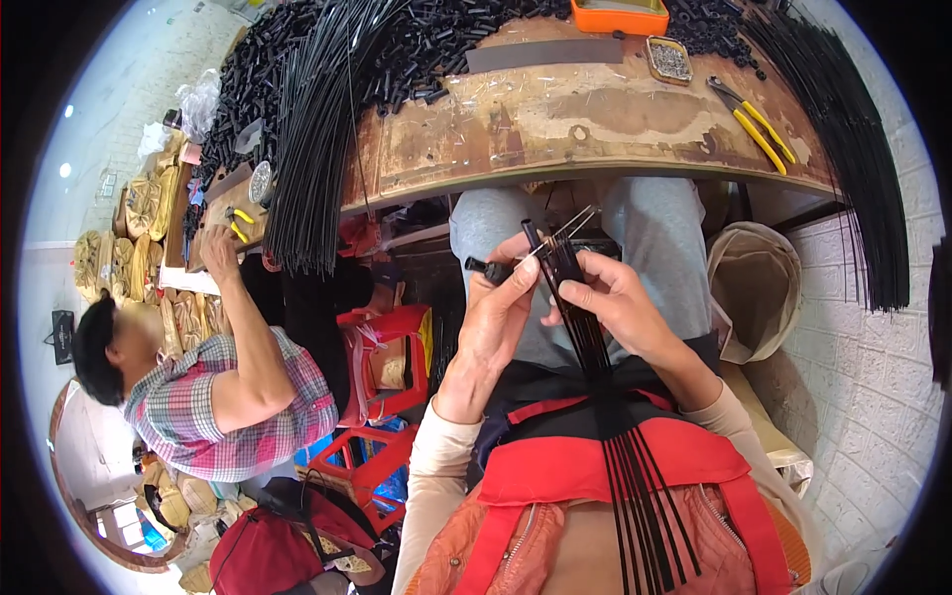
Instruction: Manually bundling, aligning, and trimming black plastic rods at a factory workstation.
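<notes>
Over my lap, a bundle of thin black rods point(585, 342) runs up from my chest, its upper ends between my two hands. My right hand point(625, 302) is closed on the bundle's right side, thumb laid across the rods. At the bundle's left, my left hand point(493, 317) pinches with thumb and fingers; a short black tubular piece point(486, 268) sticks out of its grip. Thin pale wires point(577, 226) jut from the top ends of the rods near my left fingertips. Exactly how wires and rods join is too small to make out.
A wooden bench point(595, 129) ahead carries heaped black plastic parts point(283, 74), hanging rod bundles point(317, 149), an orange tray point(620, 15), a small tin point(668, 59) and yellow-handled cutters point(754, 124). A co-worker point(233, 397) sits left; a fabric bin point(756, 288) stands right.
</notes>
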`<state>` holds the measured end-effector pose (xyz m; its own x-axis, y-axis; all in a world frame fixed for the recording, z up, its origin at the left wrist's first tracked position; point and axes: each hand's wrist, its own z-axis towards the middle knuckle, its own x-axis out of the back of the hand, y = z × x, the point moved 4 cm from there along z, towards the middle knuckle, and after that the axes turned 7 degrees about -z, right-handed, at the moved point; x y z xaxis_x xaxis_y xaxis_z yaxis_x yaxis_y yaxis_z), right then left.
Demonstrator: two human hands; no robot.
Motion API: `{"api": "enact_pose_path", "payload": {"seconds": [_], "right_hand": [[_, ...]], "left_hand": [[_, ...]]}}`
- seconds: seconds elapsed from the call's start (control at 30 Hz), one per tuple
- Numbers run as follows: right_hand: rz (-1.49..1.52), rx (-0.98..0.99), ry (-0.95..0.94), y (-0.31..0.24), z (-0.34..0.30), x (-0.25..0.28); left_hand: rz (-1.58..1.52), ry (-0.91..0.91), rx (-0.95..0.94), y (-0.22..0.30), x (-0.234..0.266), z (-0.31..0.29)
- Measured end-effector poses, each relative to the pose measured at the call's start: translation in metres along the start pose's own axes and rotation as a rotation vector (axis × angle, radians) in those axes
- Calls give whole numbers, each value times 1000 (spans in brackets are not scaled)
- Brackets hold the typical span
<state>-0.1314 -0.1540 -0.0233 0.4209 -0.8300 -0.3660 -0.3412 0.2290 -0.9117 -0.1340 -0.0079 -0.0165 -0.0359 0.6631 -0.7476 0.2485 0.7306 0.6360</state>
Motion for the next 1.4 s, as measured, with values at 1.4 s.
{"api": "enact_pose_path", "payload": {"seconds": [1.4], "right_hand": [[134, 11, -27, 3, -1, 0]], "left_hand": [[283, -78, 58, -1, -10, 3]]}}
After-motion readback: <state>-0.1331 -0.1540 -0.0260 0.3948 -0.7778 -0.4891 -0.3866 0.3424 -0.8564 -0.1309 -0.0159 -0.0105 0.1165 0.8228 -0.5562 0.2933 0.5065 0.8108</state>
